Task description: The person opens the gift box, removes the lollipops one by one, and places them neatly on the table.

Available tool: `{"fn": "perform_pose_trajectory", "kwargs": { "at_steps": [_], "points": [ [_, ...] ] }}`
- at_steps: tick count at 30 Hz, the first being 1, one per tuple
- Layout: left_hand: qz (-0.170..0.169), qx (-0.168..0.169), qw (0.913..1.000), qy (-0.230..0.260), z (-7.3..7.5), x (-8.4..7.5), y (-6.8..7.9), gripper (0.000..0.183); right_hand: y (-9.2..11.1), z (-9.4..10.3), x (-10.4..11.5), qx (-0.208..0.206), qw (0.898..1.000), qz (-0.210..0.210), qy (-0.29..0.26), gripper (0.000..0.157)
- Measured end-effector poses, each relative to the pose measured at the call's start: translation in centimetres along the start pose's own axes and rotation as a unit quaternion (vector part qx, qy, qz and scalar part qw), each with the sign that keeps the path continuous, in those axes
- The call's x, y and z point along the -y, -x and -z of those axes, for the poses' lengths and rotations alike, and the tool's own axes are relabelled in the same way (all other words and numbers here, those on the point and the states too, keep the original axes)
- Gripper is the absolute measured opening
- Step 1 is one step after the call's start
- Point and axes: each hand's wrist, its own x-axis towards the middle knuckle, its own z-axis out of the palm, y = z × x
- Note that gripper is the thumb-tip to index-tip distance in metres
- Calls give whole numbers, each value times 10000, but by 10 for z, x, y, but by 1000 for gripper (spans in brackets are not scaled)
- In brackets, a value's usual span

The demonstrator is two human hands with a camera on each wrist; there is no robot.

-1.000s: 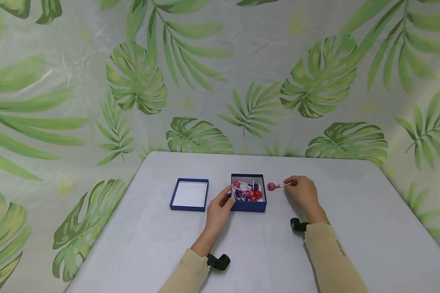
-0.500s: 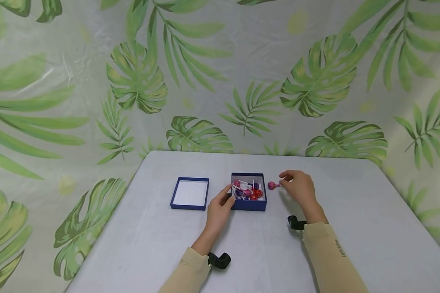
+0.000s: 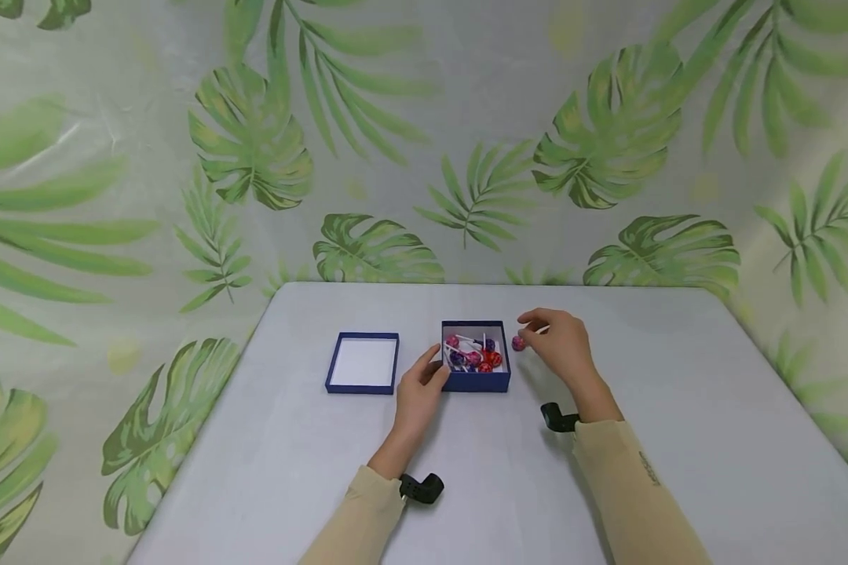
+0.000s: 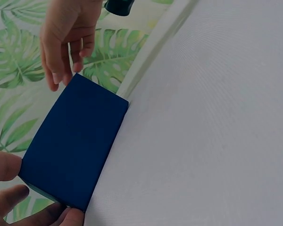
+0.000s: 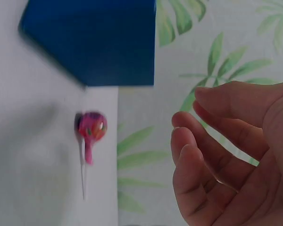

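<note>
In the head view, my left hand holds the left side of a small dark-blue box. Its thumb and fingers meet the box's corner in the left wrist view. Several wrapped lollipops, pink, red and purple with white sticks, lie inside. One pink lollipop rests on the table just right of the box, its stick pointing toward the near side. My right hand hovers over that stick with loosely bent fingers, partly covering it in the head view. The right wrist view has nothing between its fingertips.
A shallow blue lid with a white inside lies left of the box, inside up. The table is covered in white. Behind it hangs a leaf-patterned cloth. Each wrist wears a black camera.
My right hand has moved left from the stick's end toward the pink lollipop's head. The lollipop and my left hand stay put by the box, while the head view has shifted slightly.
</note>
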Motion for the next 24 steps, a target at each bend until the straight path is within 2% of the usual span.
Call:
{"fn": "perform_pose_trajectory", "kwargs": {
  "at_steps": [5, 11, 18, 24],
  "points": [
    [72, -22, 10000, 26, 1, -2, -3, 47, 2, -7, 23, 186, 9995, 220, -87, 23],
    [77, 48, 9999, 60, 2, -1, -2, 48, 5, -30, 42, 360, 9978, 549, -8, 23],
    [27, -55, 10000, -6, 2, -1, -2, 48, 5, -59, 55, 520, 9937, 983, 154, 23],
    [2, -80, 10000, 55, 1, -1, -3, 49, 1, -77, 55, 722, 9894, 1230, 273, 21]
  ]
}}
